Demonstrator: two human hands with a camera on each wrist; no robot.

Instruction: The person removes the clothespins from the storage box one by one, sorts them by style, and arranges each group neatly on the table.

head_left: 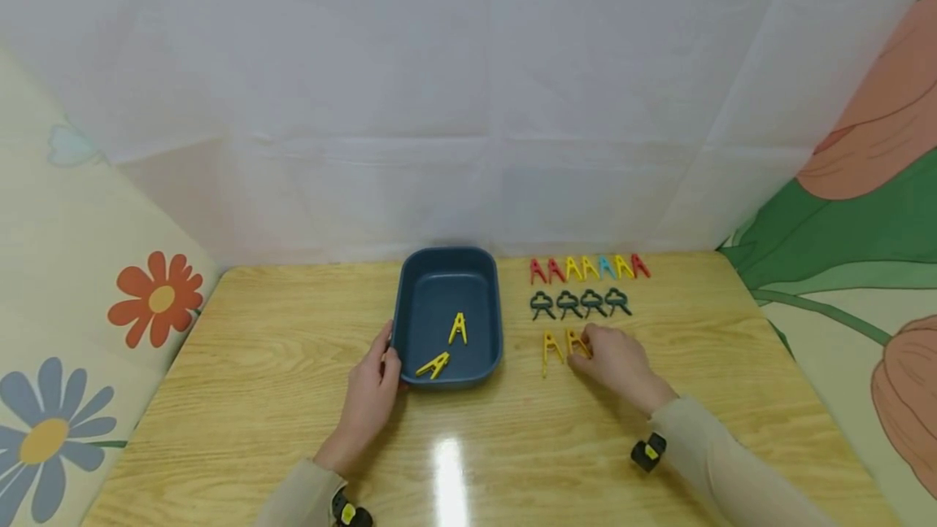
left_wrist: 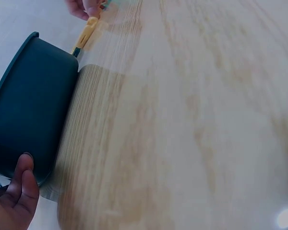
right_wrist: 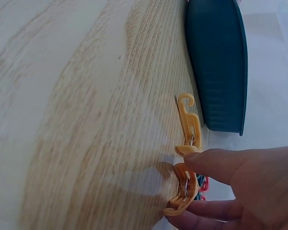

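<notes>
A dark blue plastic bin [head_left: 448,299] stands on the table with two yellow clothespins [head_left: 457,328] inside. My left hand [head_left: 372,387] grips its near-left corner, and the fingers [left_wrist: 26,175] show against its wall in the left wrist view. Right of the bin, my right hand [head_left: 618,364] pinches an orange clothespin [right_wrist: 183,189] between thumb and fingers, low at the table. Beside it lies another orange clothespin [right_wrist: 189,122] with a hooked end, just left of the thumb in the head view.
Behind the right hand lie a row of dark green clips [head_left: 580,304] and, farther back, a row of red, yellow and blue clothespins [head_left: 586,268]. A white sheet [head_left: 468,104] hangs along the table's back edge. Flower-patterned panels [head_left: 157,299] flank the table.
</notes>
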